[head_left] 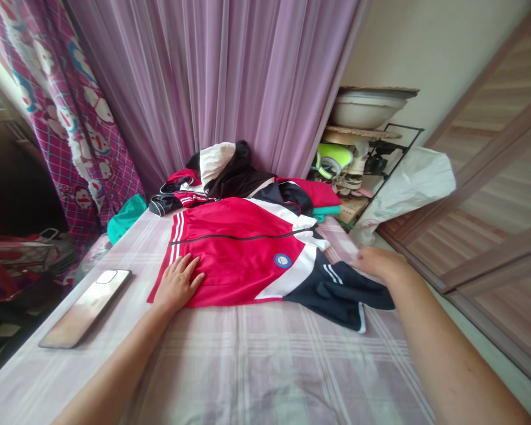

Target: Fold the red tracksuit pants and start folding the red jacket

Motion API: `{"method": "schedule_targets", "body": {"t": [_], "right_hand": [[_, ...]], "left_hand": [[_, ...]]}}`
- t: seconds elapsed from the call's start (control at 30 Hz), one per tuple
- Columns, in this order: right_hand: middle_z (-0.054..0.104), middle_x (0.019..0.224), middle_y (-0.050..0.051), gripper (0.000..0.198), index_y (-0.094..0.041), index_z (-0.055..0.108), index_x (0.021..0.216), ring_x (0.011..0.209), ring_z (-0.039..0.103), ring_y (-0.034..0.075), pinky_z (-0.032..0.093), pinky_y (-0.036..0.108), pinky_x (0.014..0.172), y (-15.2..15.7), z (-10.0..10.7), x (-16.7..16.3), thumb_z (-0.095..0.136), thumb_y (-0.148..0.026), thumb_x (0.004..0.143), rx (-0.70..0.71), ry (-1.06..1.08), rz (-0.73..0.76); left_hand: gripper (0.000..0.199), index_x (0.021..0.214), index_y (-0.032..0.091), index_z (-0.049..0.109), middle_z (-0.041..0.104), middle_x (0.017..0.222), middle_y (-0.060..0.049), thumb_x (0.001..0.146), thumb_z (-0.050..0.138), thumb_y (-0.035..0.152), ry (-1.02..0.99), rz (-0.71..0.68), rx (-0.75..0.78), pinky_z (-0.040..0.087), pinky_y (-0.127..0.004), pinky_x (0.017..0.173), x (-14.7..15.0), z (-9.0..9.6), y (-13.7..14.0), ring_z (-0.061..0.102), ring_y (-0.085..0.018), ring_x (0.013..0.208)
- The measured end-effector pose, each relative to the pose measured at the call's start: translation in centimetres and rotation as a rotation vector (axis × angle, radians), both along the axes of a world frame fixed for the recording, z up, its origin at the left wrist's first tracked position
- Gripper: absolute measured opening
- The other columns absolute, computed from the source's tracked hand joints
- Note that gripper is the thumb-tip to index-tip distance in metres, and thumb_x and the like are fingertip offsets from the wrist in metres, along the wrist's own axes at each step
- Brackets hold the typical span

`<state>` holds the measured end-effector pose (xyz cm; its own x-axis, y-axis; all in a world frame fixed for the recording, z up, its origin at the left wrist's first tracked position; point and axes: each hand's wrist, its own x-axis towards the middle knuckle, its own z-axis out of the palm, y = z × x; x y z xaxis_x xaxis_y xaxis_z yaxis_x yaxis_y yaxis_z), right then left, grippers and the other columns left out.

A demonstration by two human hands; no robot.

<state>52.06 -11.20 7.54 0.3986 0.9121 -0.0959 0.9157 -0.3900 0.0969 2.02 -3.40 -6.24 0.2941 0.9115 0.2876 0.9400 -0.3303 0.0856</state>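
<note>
A red, white and navy zip-up track jacket (234,254) lies spread on the bed-like surface, its hem to the left and its collar to the right. A dark zip runs along it, and a round blue badge sits on the chest. My left hand (179,282) rests flat on the red body near the striped hem, fingers apart. At the far edge of the navy short sleeve, my right hand (378,262) is closed with its fingertips on the cloth. The sleeve's fabric is bunched and folded there. Part of the right fingers' grip is hidden.
A phone (86,310) lies face down at the left on the checked sheet (230,366). Behind the jacket is a heap of clothes (243,174). Purple curtains (212,77) hang at the back. A rack with a basin (367,109) and a wooden wardrobe (491,159) stand right.
</note>
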Motion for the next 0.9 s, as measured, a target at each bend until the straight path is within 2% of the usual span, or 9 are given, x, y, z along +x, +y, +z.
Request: {"method": "schedule_targets", "body": {"t": [0.07, 0.17, 0.23, 0.3, 0.37, 0.47, 0.63, 0.8, 0.9], "right_hand": [[0.069, 0.122, 0.015, 0.039, -0.02, 0.07, 0.116, 0.112, 0.064, 0.03, 0.049, 0.043, 0.094, 1.6, -0.5, -3.3, 0.052, -0.042, 0.09, 0.115, 0.017, 0.089], [0.045, 0.152, 0.013, 0.055, -0.016, 0.046, 0.147, 0.14, 0.041, 0.024, 0.034, 0.038, 0.114, 4.6, -3.0, -10.4, 0.038, -0.038, 0.097, 0.355, 0.179, 0.44], [0.029, 0.161, 0.012, 0.061, -0.017, 0.033, 0.154, 0.148, 0.026, 0.024, 0.022, 0.044, 0.12, 6.0, -5.5, -14.2, 0.033, -0.042, 0.098, 0.268, 0.262, 0.533], [0.019, 0.165, 0.009, 0.065, -0.02, 0.025, 0.157, 0.151, 0.015, 0.024, 0.014, 0.05, 0.121, 6.6, -7.9, -15.7, 0.029, -0.049, 0.099, 0.046, 0.304, 0.587], [0.015, 0.166, 0.008, 0.066, -0.022, 0.021, 0.158, 0.152, 0.011, 0.024, 0.009, 0.053, 0.121, 6.4, -9.7, -14.6, 0.025, -0.051, 0.099, -0.067, 0.278, 0.504], [0.017, 0.165, 0.011, 0.065, -0.016, 0.025, 0.157, 0.152, 0.013, 0.023, 0.011, 0.047, 0.121, 5.8, -11.2, -10.5, 0.023, -0.046, 0.1, -0.019, 0.168, 0.282], [0.028, 0.162, 0.011, 0.06, -0.015, 0.036, 0.153, 0.149, 0.024, 0.023, 0.02, 0.043, 0.12, 5.2, -12.3, -7.2, 0.028, -0.04, 0.099, 0.087, 0.061, 0.287], [0.046, 0.151, 0.014, 0.05, -0.016, 0.053, 0.141, 0.139, 0.04, 0.027, 0.031, 0.043, 0.112, 4.1, -12.5, -7.8, 0.034, -0.033, 0.097, 0.311, 0.016, 0.286], [0.052, 0.142, 0.022, 0.049, -0.013, 0.054, 0.138, 0.126, 0.05, 0.034, 0.04, 0.049, 0.1, 3.0, -11.8, -7.1, 0.037, -0.032, 0.096, 0.481, -0.019, 0.083]], "left_hand": [[0.058, 0.144, 0.023, 0.051, 0.048, 0.15, -0.012, 0.094, 0.044, 0.053, -0.005, 0.002, -0.008, 0.035, -0.048, 0.116, 0.0, 0.1, 0.0, 0.041, -0.031, 0.141], [0.055, 0.143, 0.028, 0.052, 0.047, 0.152, -0.01, 0.094, 0.045, 0.051, -0.005, -0.019, -0.031, 0.032, -0.048, 0.117, -0.1, 0.1, 0.1, 0.039, -0.03, 0.142], [0.052, 0.141, 0.03, 0.055, 0.045, 0.153, -0.01, 0.094, 0.045, 0.051, 0.009, -0.019, -0.05, 0.03, -0.049, 0.117, -0.1, 0.3, 0.0, 0.037, -0.03, 0.143], [0.051, 0.139, 0.032, 0.057, 0.044, 0.154, -0.009, 0.093, 0.046, 0.051, 0.021, -0.003, -0.066, 0.03, -0.05, 0.117, 0.0, 0.4, -0.2, 0.036, -0.031, 0.144], [0.05, 0.139, 0.033, 0.056, 0.043, 0.155, -0.007, 0.093, 0.047, 0.051, 0.023, 0.008, -0.074, 0.03, -0.05, 0.117, 0.0, 0.5, -0.6, 0.036, -0.03, 0.144], [0.051, 0.141, 0.032, 0.054, 0.043, 0.156, -0.006, 0.094, 0.045, 0.05, 0.005, 0.005, -0.071, 0.029, -0.049, 0.117, -0.2, 0.4, -0.7, 0.037, -0.028, 0.143], [0.052, 0.138, 0.019, 0.054, 0.05, 0.149, -0.012, 0.098, 0.031, 0.042, -0.113, 0.074, -0.026, 0.038, -0.041, 0.113, -2.5, -0.2, 0.5, 0.047, -0.024, 0.136], [0.051, 0.133, 0.011, 0.056, 0.062, 0.132, -0.018, 0.097, 0.03, 0.037, -0.056, 0.321, -0.049, 0.044, -0.044, 0.103, -4.7, 0.8, 0.7, 0.059, -0.03, 0.122], [0.052, 0.128, 0.015, 0.06, 0.067, 0.122, -0.019, 0.095, 0.033, 0.044, 0.038, 0.438, -0.099, 0.045, -0.049, 0.096, -4.5, 2.5, -0.1, 0.062, -0.034, 0.114]]}}
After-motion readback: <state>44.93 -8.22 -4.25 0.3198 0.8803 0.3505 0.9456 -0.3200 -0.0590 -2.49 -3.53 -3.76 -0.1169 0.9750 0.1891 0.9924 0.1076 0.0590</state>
